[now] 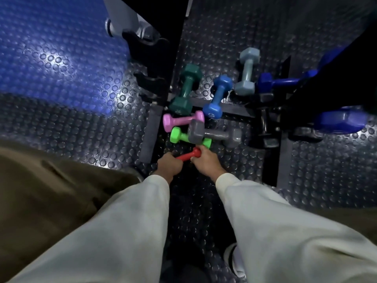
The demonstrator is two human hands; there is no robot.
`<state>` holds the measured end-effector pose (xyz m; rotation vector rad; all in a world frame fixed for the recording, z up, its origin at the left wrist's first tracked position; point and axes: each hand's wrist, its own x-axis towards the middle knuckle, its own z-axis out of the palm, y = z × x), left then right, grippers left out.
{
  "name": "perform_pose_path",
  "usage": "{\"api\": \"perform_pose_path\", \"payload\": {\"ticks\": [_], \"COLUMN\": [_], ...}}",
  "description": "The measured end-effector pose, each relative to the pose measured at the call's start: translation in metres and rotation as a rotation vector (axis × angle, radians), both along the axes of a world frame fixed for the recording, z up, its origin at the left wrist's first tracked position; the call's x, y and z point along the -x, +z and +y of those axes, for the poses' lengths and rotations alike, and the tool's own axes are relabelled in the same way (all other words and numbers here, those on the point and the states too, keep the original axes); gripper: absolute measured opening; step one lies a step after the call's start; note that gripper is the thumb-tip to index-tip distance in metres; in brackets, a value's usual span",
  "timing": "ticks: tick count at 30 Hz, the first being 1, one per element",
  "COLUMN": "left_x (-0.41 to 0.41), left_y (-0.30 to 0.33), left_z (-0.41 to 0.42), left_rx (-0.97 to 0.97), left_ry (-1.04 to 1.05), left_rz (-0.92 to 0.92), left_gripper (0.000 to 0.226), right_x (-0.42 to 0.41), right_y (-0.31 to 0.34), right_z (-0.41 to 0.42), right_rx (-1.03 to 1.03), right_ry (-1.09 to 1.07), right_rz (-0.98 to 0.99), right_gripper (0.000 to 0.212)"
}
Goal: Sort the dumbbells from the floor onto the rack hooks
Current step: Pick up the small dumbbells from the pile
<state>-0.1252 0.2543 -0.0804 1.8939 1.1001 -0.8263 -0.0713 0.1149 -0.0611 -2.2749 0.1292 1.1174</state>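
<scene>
You've got the red dumbbell (pixel 188 155) low over the floor (pixel 81 123), between both hands: left hand (pixel 170 167) wrapped round one end, right hand (pixel 205 160) curled over the other head. Both clenched on it, not free. Just beyond sit green (pixel 177 135), grey (pixel 214 134) and pink (pixel 180 120), piled and touching, grey on top of green. Farther out: teal (pixel 186 89), blue (pixel 217 97), pale grey (pixel 246 71), all still on the floor or rack base (pixel 230 108). Dark blue ones (pixel 279 81) at right look racked already, can't tell for sure. Left hooks (pixel 151 82) look bare. So approx early on: most of the sorting's left, red's 1st in hand.
</scene>
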Motion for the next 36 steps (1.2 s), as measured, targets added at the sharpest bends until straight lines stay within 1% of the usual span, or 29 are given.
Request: {"api": "perform_pose_path", "payload": {"ticks": [5, 7, 8, 10, 12, 15, 18, 20, 22, 25, 26, 29, 30, 33, 36], "left_x": [0.0, -0.001, 0.0, -0.003, -0.007, -0.01, -0.016, -0.025, -0.035, -0.047, -0.051, -0.065, -0.071, -0.084, -0.094], "left_y": [0.0, -0.006, -0.008, 0.006, 0.028, 0.052, 0.081, 0.106, 0.132, 0.172, 0.185, 0.23, 0.247, 0.299, 0.35], "left_z": [0.005, 0.012, 0.016, 0.015, 0.009, 0.004, -0.002, -0.005, -0.008, -0.008, -0.007, -0.008, -0.008, -0.008, -0.008], "left_rx": [-0.064, -0.085, -0.093, -0.077, -0.034, -0.012, -0.01, -0.018, -0.022, -0.045, -0.05, -0.07, -0.083, -0.086, -0.025], "left_ry": [0.012, 0.014, 0.013, -0.015, -0.062, -0.105, -0.148, -0.179, -0.208, -0.229, -0.222, -0.189, -0.184, -0.165, -0.157], "left_rz": [-0.054, -0.091, -0.112, -0.164, -0.215, -0.314, -0.4, -0.456, -0.508, -0.603, -0.636, -0.734, -0.762, -0.878, -1.022], "left_gripper": [0.043, 0.035, 0.028, 0.018, 0.02, 0.028, 0.027, 0.026, 0.027, 0.029, 0.033, 0.061, 0.063, 0.054, 0.048], "right_x": [-0.004, -0.002, -0.002, -0.003, -0.003, -0.003, -0.007, -0.012, -0.019, -0.029, -0.033, -0.046, -0.05, -0.061, -0.068], "right_y": [0.001, 0.0, 0.0, 0.007, 0.016, 0.034, 0.067, 0.096, 0.123, 0.163, 0.175, 0.216, 0.231, 0.278, 0.329], "right_z": [-0.006, -0.01, -0.011, -0.016, -0.022, -0.031, -0.034, -0.036, -0.04, -0.046, -0.048, -0.054, -0.056, -0.061, -0.066], "right_rx": [-0.038, -0.066, -0.093, -0.159, -0.2, -0.184, -0.185, -0.196, -0.228, -0.29, -0.298, -0.382, -0.404, -0.428, -0.452], "right_ry": [-0.117, -0.201, -0.258, -0.386, -0.503, -0.583, -0.603, -0.598, -0.609, -0.64, -0.633, -0.618, -0.61, -0.573, -0.569], "right_rz": [0.007, 0.017, 0.028, 0.066, 0.062, -0.08, -0.189, -0.278, -0.33, -0.37, -0.391, -0.444, -0.473, -0.627, -0.783], "right_gripper": [0.057, 0.055, 0.052, 0.038, 0.027, 0.017, 0.017, 0.021, 0.023, 0.018, 0.02, 0.026, 0.026, 0.032, 0.037]}}
